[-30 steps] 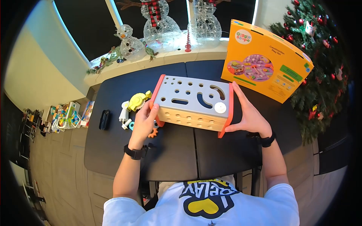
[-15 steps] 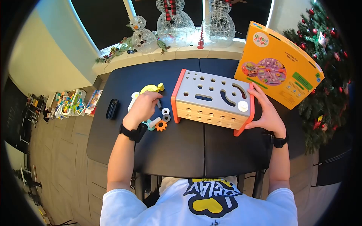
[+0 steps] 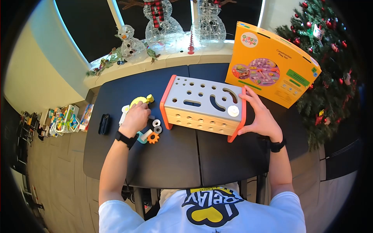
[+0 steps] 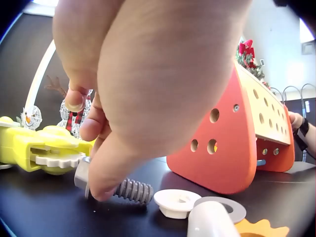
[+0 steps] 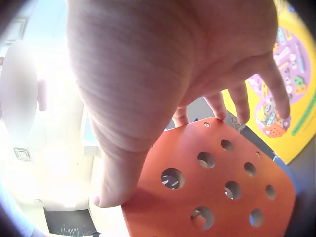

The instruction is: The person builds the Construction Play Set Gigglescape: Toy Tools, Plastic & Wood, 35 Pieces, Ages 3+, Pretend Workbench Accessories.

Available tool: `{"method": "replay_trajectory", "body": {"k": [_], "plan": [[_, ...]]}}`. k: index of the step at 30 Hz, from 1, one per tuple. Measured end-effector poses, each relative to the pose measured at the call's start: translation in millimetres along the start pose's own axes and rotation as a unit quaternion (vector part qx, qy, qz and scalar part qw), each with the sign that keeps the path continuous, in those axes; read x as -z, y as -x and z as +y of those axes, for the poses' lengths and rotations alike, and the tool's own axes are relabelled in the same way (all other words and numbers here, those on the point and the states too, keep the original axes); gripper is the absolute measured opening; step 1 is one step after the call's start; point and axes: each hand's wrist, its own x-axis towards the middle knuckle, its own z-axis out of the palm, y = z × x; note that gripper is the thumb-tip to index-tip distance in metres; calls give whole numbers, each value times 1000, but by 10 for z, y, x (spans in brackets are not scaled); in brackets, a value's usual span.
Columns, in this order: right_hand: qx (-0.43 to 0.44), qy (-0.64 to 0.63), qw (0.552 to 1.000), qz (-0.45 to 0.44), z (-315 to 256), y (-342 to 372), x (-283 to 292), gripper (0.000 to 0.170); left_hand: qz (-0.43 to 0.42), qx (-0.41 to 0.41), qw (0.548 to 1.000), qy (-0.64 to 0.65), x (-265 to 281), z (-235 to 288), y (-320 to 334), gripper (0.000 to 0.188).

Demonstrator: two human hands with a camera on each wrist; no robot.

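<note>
Left hand [image 3: 135, 118]: thumb and curled fingers pinch the grey bolt [image 4: 133, 191] beside its head; the bolt lies low over the tabletop. Right hand [image 3: 266, 120]: I grasp the toy workbench [image 3: 205, 108] by 1 red end panel [image 5: 197, 190], thumb on the near edge, fingers over the top. The workbench stands upright, right of the bolt.

Surface: black table [image 3: 167, 163], 1 seam running under the workbench. Room: pale window ledge [image 3: 171, 60] with 3 wire snowmen [image 3: 132, 48]; decorated tree [image 3: 330, 97] at right; tiled floor [image 3: 66, 167].

Other items: white nut [image 4: 174, 214] near the bolt's threaded end, against a grey washer [image 4: 238, 210]; white peg [image 3: 146, 134] and orange gear [image 3: 152, 138] nearer me. Yellow toy [image 3: 140, 101] lies beyond my left hand, which partly covers it in the head view. Black case [image 3: 104, 124] sits farther left. Orange carton [image 3: 272, 46] stands behind my right hand.
</note>
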Motion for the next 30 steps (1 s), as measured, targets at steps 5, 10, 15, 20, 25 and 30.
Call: {"method": "replay_trajectory", "body": {"k": [5,10,15,20,25,30], "plan": [[-8,18,1000,4,-62,27,3,121,75,52,973,212,450,222,105,22],[14,53,998,28,-193,46,-20,114,128,96,929,334,812,589,220,24],[41,74,995,56,-319,65,-123,110,135,27,909,392,874,1091,196,22],[35,109,991,66,-440,125,-181,111,109,-20,909,403,801,1375,58,30],[42,113,990,71,-487,159,-211,109,147,-50,920,361,646,1559,-115,33],[57,122,988,76,-504,169,-232,106,175,-27,913,368,603,1648,-217,40]]}}
